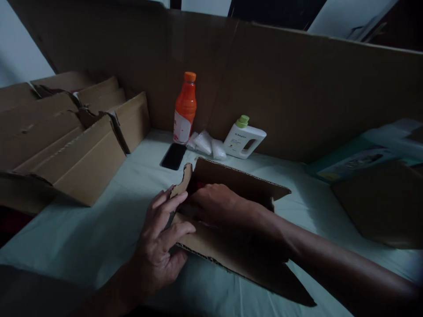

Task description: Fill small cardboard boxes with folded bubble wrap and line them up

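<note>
A small open cardboard box (231,264) with its flaps raised sits on the pale green cloth in front of me. My left hand (161,237) grips the left end of the box, its fingers over the wall and the flap edge. Inside the box is my right hand (214,202), knuckles up and fingers curled downward. Its fingertips are hidden, so what it holds cannot be made out. A bit of something red (198,186) shows just beyond its knuckles, mostly covered by the hand and the box wall.
Behind the box stand an orange bottle (185,108), a white jug with a green cap (243,138), clear plastic packets (205,143) and a black phone (173,156). Open cardboard boxes (89,163) are at left. A teal container (360,154) and brown box (383,207) lie at right.
</note>
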`<state>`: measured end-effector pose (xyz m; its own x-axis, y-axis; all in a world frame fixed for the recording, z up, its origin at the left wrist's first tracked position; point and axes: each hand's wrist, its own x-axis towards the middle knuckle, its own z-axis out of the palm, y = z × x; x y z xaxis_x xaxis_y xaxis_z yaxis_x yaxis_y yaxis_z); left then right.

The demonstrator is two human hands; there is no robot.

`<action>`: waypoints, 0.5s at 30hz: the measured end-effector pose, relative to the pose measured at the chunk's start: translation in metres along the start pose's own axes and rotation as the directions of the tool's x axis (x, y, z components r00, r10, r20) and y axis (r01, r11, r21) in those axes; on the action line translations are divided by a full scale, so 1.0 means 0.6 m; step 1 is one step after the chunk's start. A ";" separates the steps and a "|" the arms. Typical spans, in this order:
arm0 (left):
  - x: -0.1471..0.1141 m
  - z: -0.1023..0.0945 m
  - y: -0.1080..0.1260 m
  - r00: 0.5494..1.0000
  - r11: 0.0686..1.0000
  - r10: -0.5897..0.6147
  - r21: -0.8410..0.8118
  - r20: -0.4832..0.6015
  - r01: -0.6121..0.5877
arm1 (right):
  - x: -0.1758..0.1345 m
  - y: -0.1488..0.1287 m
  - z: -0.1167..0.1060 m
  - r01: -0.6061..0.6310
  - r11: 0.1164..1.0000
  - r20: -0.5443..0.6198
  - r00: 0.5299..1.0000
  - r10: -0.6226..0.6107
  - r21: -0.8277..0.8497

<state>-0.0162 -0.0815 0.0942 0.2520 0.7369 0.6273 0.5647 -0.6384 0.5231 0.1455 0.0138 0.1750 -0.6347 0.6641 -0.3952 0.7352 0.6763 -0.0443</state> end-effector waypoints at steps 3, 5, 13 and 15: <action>0.001 0.002 -0.001 1.000 1.000 0.004 0.000 -0.010 -0.004 | -0.006 0.008 0.004 -0.031 0.998 -0.019 0.999 0.032 0.050; 0.003 0.002 0.000 1.000 1.000 0.003 0.008 -0.021 -0.002 | -0.005 0.004 0.009 -0.058 0.998 -0.016 0.998 0.058 0.039; -0.021 -0.001 0.010 0.970 0.997 -0.063 -0.048 -0.237 0.053 | -0.116 0.013 -0.018 -0.118 0.966 -0.360 0.912 0.198 0.232; -0.029 0.000 0.003 0.942 0.988 -0.145 -0.099 -0.304 0.120 | -0.200 0.043 0.005 -0.175 0.878 -0.551 0.720 0.422 0.445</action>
<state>-0.0198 -0.0955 0.0839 -0.0836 0.7185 0.6905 0.5101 -0.5644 0.6491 0.2413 -0.0495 0.2186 -0.2775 0.9392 0.2024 0.8626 0.3363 -0.3778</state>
